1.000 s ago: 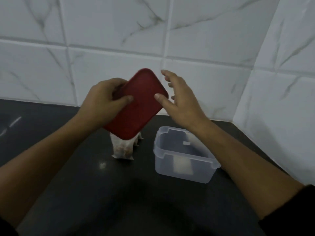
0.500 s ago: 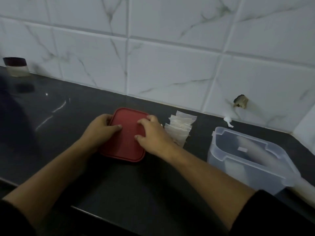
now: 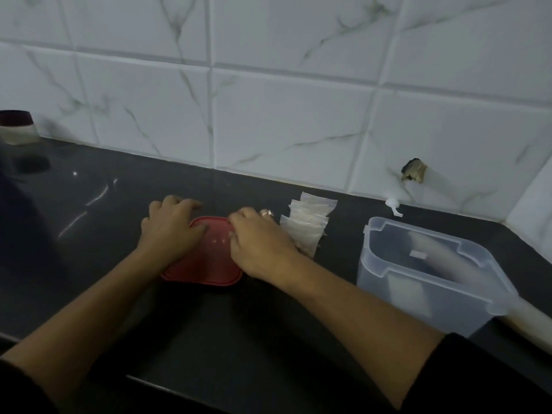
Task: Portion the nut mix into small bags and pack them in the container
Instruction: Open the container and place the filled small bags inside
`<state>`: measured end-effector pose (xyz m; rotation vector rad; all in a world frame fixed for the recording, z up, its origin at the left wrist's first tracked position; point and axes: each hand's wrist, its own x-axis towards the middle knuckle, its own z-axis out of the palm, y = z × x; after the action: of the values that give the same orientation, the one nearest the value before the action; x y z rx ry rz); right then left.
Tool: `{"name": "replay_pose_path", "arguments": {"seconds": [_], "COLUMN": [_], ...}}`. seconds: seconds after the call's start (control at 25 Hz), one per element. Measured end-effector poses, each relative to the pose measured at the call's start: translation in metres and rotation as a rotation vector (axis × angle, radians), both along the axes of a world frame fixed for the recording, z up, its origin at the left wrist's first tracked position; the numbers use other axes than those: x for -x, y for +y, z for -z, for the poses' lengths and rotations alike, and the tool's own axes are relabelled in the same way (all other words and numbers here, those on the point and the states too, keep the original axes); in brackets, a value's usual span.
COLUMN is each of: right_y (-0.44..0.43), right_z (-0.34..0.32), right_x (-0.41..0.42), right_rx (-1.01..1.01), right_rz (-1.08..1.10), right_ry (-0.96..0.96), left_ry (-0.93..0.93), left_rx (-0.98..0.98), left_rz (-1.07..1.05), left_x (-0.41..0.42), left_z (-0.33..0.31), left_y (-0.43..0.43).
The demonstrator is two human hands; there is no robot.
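One dark surface [image 3: 268, 348] carries everything shown, and positions below are given from the red lid [image 3: 209, 261], which lies flat near its middle. The largest item is the clear container [image 3: 388, 297]. It stands well to the right of the red lid with its mouth up and uncovered, and its contents cannot be made out through the cloudy wall.

The red lid comes next in size, a rounded rectangle with its long axis running away from the person. Both hands are on it. The left hand [image 3: 170, 231] covers its far-left corner, with the thumb laid on top and the fingers bent over the far edge, so it appears to hold the lid. The right hand [image 3: 260, 243] sits on its far-right edge with the fingers curled. Blur hides whether they pinch the rim or only rest there.

The stack of small bags [image 3: 307, 225] is smaller again. It lies just right of the red lid, between it and the clear container, and is touching or very nearly touching the back of the right hand. The bags overlap like shingles in a row running away from the person.

No nuts are in view and no bag appears filled, so portioning is judged not yet begun. The deciding relation is that the bags lie to the right of the red lid, nearer the right hand. That hand would reach them with a short move outward, whereas the left hand would have to cross the red lid.
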<state>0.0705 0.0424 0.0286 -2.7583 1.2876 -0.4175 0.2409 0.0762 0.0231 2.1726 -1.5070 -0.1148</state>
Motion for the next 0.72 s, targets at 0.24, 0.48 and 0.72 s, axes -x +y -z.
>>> {"name": "replay_pose_path", "arguments": {"seconds": [0.24,0.48,0.72], "right_y": [-0.006,-0.013,0.008], "right_z": [-0.090,-0.103,-0.040], "right_x": [0.105,0.289,0.414], "right_rx": [0.132,0.070,-0.300], "right_rz": [0.085,0.447,0.579], "right_ry": [-0.225,-0.228,-0.159], "left_ry": [0.044,0.106,-0.057], "left_rx": [0.286,0.231,-0.188], "left_rz": [0.403,0.865,1.204], "left_x": [0.084,0.241,0.362], "left_z": [-0.077,-0.119,-0.112], "left_y": [-0.030,-0.076,-0.127]}}
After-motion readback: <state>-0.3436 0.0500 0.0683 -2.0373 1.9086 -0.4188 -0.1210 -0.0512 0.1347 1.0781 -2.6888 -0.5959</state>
